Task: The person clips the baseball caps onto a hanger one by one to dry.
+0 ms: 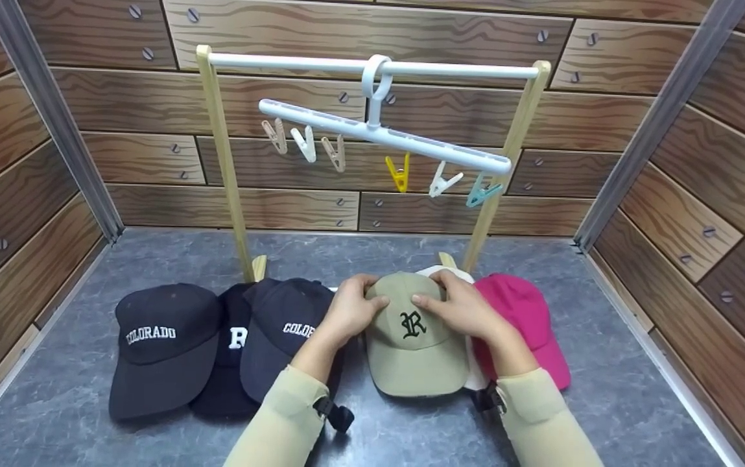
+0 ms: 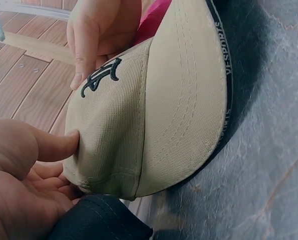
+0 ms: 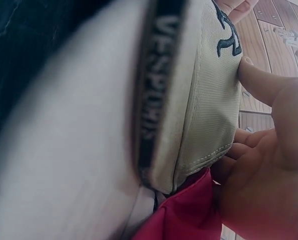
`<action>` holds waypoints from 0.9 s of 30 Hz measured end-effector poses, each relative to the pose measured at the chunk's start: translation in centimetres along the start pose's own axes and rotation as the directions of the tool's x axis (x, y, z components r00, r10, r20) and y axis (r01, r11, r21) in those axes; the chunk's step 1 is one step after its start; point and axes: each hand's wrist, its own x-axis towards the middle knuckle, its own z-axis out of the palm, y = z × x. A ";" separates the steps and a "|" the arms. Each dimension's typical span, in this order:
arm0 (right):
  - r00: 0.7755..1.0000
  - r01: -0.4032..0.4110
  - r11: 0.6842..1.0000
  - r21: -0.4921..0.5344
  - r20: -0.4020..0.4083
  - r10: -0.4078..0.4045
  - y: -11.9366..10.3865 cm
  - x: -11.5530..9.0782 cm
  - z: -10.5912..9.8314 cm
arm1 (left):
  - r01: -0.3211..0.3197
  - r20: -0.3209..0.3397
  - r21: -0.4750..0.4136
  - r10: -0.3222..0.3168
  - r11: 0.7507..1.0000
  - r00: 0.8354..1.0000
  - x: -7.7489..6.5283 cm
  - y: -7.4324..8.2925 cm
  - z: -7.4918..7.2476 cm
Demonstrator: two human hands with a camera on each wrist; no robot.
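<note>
An olive-khaki baseball cap (image 1: 401, 370) with a dark embroidered letter R faces front, between both hands. My left hand (image 1: 353, 305) grips its crown from the left, thumb on the front panel and fingers behind, as the left wrist view shows on the cap (image 2: 108, 145). On the other side my right hand (image 1: 466, 308) holds the crown the same way, thumb near the letter. Behind the khaki cap a white cap (image 1: 478, 366) is mostly hidden. Right beside it lies a crimson cap (image 1: 521, 311), whose cloth (image 3: 189, 210) shows under the right hand.
At left lie a black COLORADO cap (image 1: 165, 350), a dark cap with a white letter (image 1: 233, 370) and another dark lettered cap (image 1: 281, 337). Behind them stands a wooden rack (image 1: 226, 155) bearing a tilted white hanger (image 1: 372, 133) with several clips, including a yellow clip (image 1: 400, 174).
</note>
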 end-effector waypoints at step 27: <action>0.996 -0.069 0.928 0.367 -0.020 0.082 -0.8 0.2 0.3 | 0.024 -0.012 -0.068 -0.025 0.997 1.000 -0.2 0.6 0.0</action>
